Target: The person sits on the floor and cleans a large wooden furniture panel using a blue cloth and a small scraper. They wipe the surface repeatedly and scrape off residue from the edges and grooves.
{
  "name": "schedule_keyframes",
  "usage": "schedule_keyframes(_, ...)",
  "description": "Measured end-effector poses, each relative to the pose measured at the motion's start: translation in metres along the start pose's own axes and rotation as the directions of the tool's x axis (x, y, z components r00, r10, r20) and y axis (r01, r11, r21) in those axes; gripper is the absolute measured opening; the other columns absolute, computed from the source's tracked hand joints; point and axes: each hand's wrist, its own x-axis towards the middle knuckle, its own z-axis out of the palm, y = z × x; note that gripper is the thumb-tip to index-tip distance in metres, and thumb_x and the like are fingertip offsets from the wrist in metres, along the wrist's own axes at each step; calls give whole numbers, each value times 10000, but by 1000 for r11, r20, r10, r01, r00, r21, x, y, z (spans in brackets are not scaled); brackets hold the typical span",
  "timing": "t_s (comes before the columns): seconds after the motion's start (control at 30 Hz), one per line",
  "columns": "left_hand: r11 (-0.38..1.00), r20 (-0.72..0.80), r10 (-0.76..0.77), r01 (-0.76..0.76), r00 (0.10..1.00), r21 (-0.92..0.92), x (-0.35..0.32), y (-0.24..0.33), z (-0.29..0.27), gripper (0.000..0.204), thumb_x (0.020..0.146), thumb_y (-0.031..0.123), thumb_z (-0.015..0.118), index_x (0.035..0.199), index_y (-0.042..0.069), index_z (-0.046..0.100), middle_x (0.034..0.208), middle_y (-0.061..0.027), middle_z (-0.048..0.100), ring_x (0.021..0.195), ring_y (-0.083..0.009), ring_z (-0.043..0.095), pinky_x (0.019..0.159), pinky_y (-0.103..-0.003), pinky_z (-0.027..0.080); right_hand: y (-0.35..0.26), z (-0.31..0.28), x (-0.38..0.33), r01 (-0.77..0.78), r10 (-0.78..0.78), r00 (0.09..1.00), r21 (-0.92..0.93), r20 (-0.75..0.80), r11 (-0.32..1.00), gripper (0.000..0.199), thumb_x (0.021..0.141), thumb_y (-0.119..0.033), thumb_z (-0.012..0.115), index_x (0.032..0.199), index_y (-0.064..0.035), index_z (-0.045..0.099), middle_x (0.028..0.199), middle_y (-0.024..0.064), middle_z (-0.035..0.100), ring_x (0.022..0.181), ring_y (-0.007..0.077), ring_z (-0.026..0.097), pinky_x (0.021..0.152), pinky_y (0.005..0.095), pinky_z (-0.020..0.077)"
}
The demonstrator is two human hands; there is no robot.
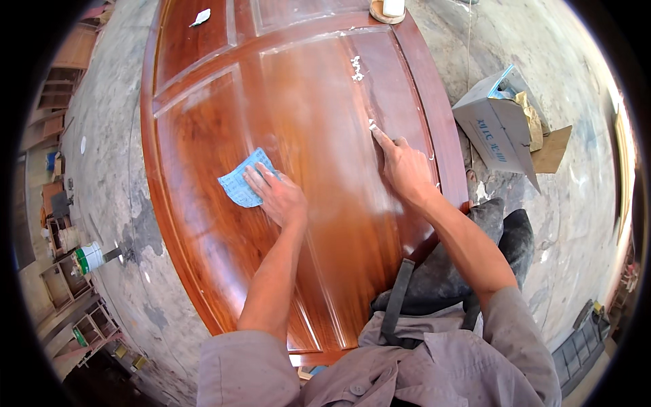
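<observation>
A large reddish-brown wooden door (203, 142) with raised panels lies flat in front of me, glossy and streaked with pale dust. My left hand (278, 197) rests flat on a light blue sheet of sandpaper (239, 183) on the centre panel. My right hand (403, 166) points its index finger along a groove at the panel's right edge, with a small dab of white filler (372, 126) at the fingertip. More white filler (357, 68) dots the groove farther up.
An open cardboard box (502, 129) lies on the concrete floor at right. A round wooden disc with a white cup (388, 9) sits at the door's far end, near a white scrap (201, 17). A green-and-white can (89, 258) stands left.
</observation>
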Motion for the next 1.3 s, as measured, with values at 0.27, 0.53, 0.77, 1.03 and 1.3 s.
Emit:
schedule_keyframes(0.27, 1000, -2, 2, -2, 1000, -4, 0, -1, 0, 565, 1085, 163, 502, 1597, -30, 366, 1711, -229, 282, 1603, -400, 228, 1246, -503, 379, 2, -9, 7, -3, 3, 998, -4, 58, 1000, 588, 987, -67, 524, 1558, -209, 525, 1077, 261, 682, 829, 455, 720, 769, 544, 582)
schedule_keyframes(0.53, 999, 3, 4, -4, 1000, -42, 0, 5, 0, 572, 1084, 163, 501, 1607, -20, 359, 1719, -223, 271, 1607, -398, 217, 1255, -504, 367, 8, -5, -1, -11, 11, 1000, -16, -28, 1000, 554, 1020, -93, 531, 1548, -259, 544, 1014, 238, 696, 772, 464, 711, 703, 569, 580)
schedule_keyframes(0.77, 1000, 17, -5, 6, 1000, -23, 2, 5, 0, 570, 1084, 164, 501, 1605, -19, 359, 1717, -224, 272, 1608, -399, 209, 1257, -498, 368, 11, -4, 4, -9, 8, 999, -32, -51, 999, 538, 1024, -94, 523, 1536, -257, 553, 1019, 239, 698, 773, 461, 713, 709, 562, 582)
schedule_keyframes(1.03, 1000, 32, -11, 12, 999, -26, 3, 2, -1, 564, 1086, 162, 496, 1598, -29, 361, 1717, -226, 264, 1606, -406, 209, 1255, -497, 374, 12, -1, 0, -4, 3, 1000, -20, -23, 1000, 539, 1022, -83, 521, 1529, -261, 561, 1014, 234, 695, 795, 456, 715, 712, 551, 585)
schedule_keyframes(1.3, 1000, 21, -14, 14, 1000, -9, 2, 2, -1, 569, 1085, 167, 497, 1602, -25, 358, 1718, -227, 263, 1607, -407, 206, 1258, -498, 371, 12, 0, 0, 12, -13, 999, -6, -37, 1000, 562, 1006, -63, 521, 1531, -257, 564, 1035, 234, 700, 763, 454, 711, 717, 552, 586)
